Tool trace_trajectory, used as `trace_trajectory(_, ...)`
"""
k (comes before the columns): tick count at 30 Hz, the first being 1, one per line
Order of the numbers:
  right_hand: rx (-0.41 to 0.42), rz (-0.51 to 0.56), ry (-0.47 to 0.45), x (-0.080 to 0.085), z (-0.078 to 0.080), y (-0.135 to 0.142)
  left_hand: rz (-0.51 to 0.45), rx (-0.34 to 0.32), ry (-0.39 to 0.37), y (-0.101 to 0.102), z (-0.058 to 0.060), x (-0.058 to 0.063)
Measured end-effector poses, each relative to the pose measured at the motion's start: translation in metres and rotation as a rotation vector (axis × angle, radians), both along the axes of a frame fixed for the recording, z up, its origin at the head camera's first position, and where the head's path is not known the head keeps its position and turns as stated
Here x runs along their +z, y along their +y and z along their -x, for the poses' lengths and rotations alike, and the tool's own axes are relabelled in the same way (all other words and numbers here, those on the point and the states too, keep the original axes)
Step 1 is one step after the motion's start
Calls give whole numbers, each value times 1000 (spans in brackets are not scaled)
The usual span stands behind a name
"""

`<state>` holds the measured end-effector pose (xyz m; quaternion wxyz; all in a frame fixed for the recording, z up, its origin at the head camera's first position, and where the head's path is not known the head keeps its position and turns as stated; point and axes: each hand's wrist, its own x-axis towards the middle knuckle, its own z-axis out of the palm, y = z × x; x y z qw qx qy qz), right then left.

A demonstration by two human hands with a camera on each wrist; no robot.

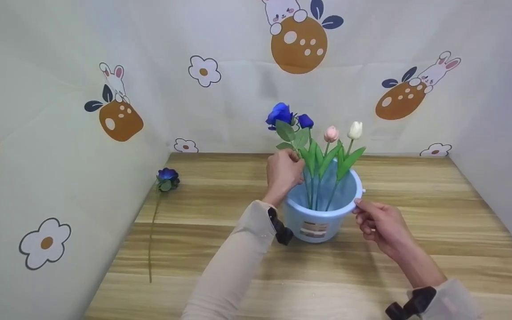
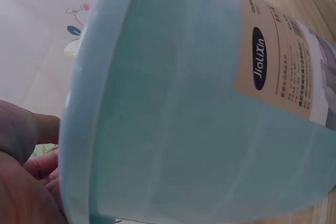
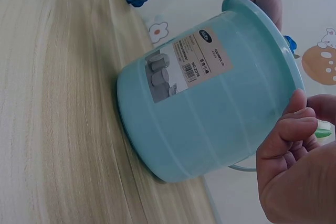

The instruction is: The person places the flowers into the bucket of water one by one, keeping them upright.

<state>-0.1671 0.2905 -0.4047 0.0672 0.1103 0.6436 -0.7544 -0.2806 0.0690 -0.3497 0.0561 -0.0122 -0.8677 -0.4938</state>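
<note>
A light blue bucket (image 1: 336, 222) stands upright on the wooden table. My right hand (image 1: 382, 224) pinches its rim on the right side, thumb outside, as the right wrist view also shows. Over the bucket's left rim, my left hand (image 1: 284, 171) grips the leafy stem of a blue rose (image 1: 279, 114); the fingertips are partly hidden. A blue bud (image 1: 305, 121) is beside that bloom; whether it shares the stem I cannot tell. A pink tulip (image 1: 331, 134) and a white tulip (image 1: 355, 130) stand in the bucket. In the left wrist view, the bucket wall (image 2: 173, 103) hides most of the fingers.
Another blue rose (image 1: 167, 179) lies on the table (image 1: 211, 249) at the left, its long stem pointing toward the front. Patterned cloth walls (image 1: 234, 106) enclose the table at the back and both sides. A label (image 3: 194, 59) is on the bucket's front.
</note>
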Motion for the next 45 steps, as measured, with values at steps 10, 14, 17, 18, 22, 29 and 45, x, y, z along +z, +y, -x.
trace_trajectory(10,17,9,25,2,1,-2,171,47,86,1,2,-3)
trace_trajectory(14,14,9,17,3,1,-2,235,46,98,3,3,-3)
trace_trajectory(17,20,10,16,4,1,-2,269,41,90,5,4,-2)
trace_trajectory(18,20,10,16,5,1,-2,274,42,86,5,4,-1)
trace_trajectory(22,22,10,16,4,1,-1,300,51,72,8,5,-1)
trace_trajectory(29,23,12,14,2,0,-2,323,66,36,11,3,-2)
trace_trajectory(45,14,25,8,1,-1,-2,399,101,-2,19,9,-3)
